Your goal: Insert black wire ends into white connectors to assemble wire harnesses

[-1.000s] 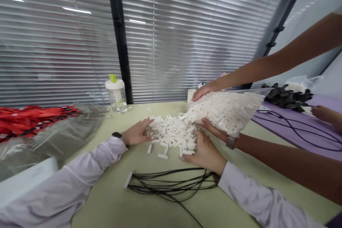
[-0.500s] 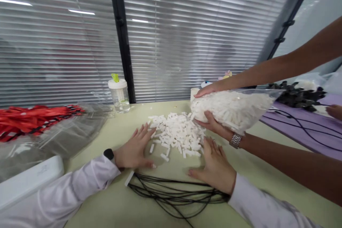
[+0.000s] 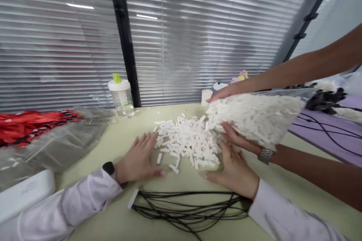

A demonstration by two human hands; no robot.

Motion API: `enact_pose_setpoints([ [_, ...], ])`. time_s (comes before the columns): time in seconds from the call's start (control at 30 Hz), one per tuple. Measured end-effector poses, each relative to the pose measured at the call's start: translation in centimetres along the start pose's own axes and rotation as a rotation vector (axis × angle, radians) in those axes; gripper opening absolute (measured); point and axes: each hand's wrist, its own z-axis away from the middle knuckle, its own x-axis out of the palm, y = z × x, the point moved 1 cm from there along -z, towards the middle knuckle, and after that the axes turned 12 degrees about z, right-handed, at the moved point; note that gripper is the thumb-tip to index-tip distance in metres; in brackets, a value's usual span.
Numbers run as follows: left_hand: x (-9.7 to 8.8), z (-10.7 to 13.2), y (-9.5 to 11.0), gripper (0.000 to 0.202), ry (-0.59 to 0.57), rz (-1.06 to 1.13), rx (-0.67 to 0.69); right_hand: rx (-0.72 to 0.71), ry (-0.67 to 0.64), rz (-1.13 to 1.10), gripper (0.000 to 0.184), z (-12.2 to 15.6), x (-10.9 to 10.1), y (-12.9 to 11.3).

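Note:
A heap of small white plastic pieces (image 3: 188, 139) lies on the pale table (image 3: 98, 211). My left hand (image 3: 138, 160) rests at the heap's left side, fingers spread, holding nothing. At its right side is my right hand (image 3: 237, 169), also open, thumb apart from the fingers. Another person's two hands (image 3: 237, 137) hold a clear plastic bag (image 3: 257, 115) full of the same white pieces, its mouth tipped toward the heap and pieces sliding out. Between my forearms a bundle of black cords (image 3: 186, 207) lies with a white strip at its left end.
To the left are red ribbons (image 3: 34, 122) over clear plastic bags (image 3: 76, 147), and a white rounded case (image 3: 26, 194). A lidded clear cup (image 3: 121, 98) stands by the window blinds. Black items (image 3: 325, 99) and cables lie on a purple surface (image 3: 308, 135) at right.
The bag has shifted right and more white pieces have come out onto the heap. My hands stay spread on either side of it. The view has turned slightly.

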Motion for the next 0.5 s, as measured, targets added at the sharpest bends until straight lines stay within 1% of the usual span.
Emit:
enact_pose_setpoints([
  [0.13, 0.12, -0.11, -0.01, 0.115, 0.020, 0.001, -0.008, -0.012, -0.012, 0.010, 0.123, -0.14, 0.18, 0.13],
  [0.33, 0.34, -0.11, -0.06, 0.115, 0.039, 0.005, 0.003, -0.034, 0.044, 0.005, 0.127, -0.24, 0.49, 0.38],
  [0.43, 0.35, -0.04, -0.19, 0.115, 0.045, 0.008, 0.013, -0.066, 0.108, -0.030, 0.123, -0.23, 0.32, 0.14],
  [0.5, 0.30, 0.06, 0.00, 0.114, 0.053, 0.007, 0.019, -0.069, 0.128, -0.048, 0.119, -0.27, 0.19, -0.08],
])
